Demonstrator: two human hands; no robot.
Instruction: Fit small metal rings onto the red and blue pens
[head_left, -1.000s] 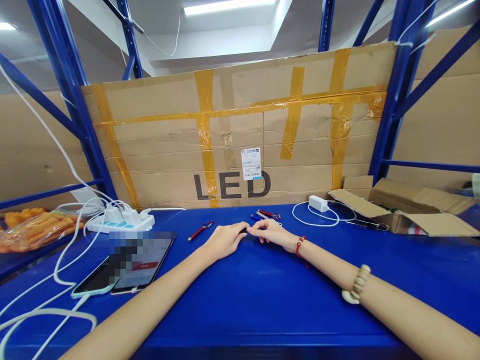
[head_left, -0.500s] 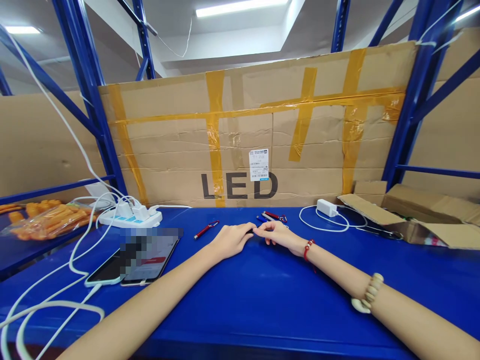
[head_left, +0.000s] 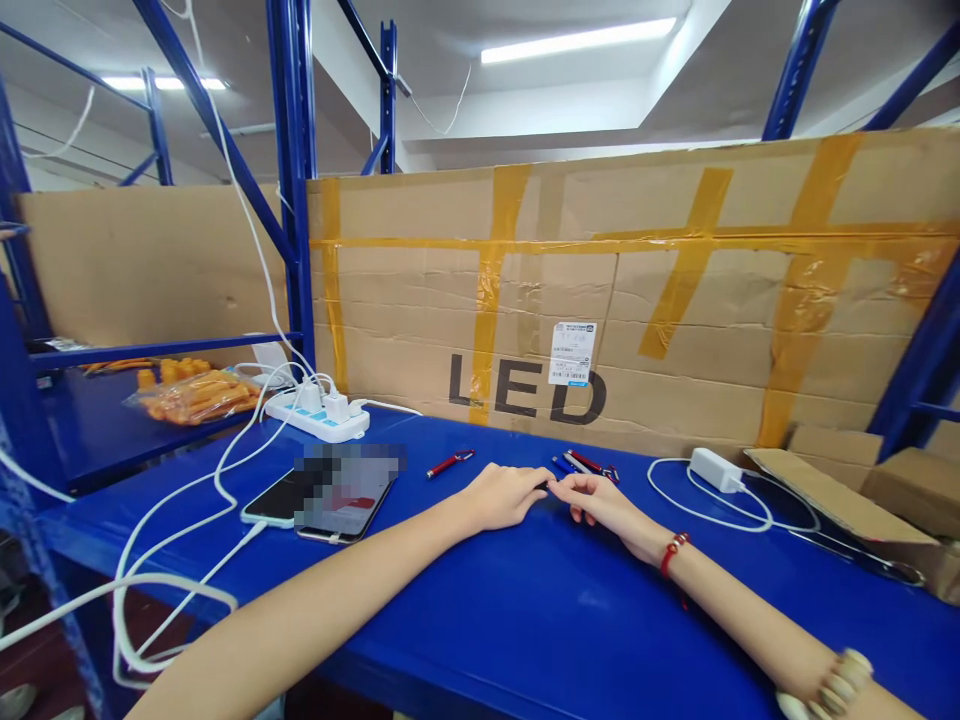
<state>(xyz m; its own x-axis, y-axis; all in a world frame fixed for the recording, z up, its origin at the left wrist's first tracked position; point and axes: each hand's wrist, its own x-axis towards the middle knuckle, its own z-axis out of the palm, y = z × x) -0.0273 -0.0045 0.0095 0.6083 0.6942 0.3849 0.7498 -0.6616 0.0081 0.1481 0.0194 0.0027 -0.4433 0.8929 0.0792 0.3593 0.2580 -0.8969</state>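
Note:
Over the middle of the blue tabletop, my left hand and my right hand meet at the fingertips. The left fingers are closed, bent downward, with a small dark bit showing at their tips, too small to name. My right hand has thumb and forefinger pinched together at the same spot, its other fingers curled; whatever it grips is hidden. Just behind the right hand lie several pens, red and blue among them. A single red pen rests beyond my left hand.
Left of my arm are two phones, white cables and a power strip. A bag of orange pieces lies further left. At right are a white adapter and an opened carton. A large cardboard sheet stands behind.
The view has turned to the left, so the things on the table appear further right. Both hands stay together at the fingertips, and the pens lie as before.

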